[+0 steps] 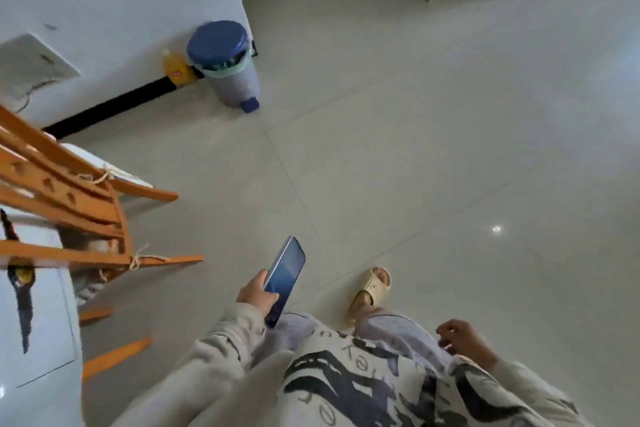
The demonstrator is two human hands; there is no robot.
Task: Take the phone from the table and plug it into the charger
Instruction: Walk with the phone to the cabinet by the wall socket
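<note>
A dark-screened phone (286, 276) with a light edge is held in my left hand (258, 295), low in the middle of the view above the floor. Its screen faces up and its top end points away from me. My right hand (462, 340) hangs at my side on the lower right, fingers loosely curled, with nothing in it. No charger or cable is clearly in view. A wall socket plate (33, 64) with a thin wire shows on the white wall at the far left.
Wooden chairs (79, 204) stand at the left beside a white table (34, 322). A grey pedal bin with a blue lid (225, 62) and a yellow bottle (176, 71) sit against the wall. My foot in a beige slipper (372, 288) rests on the pale tiled floor.
</note>
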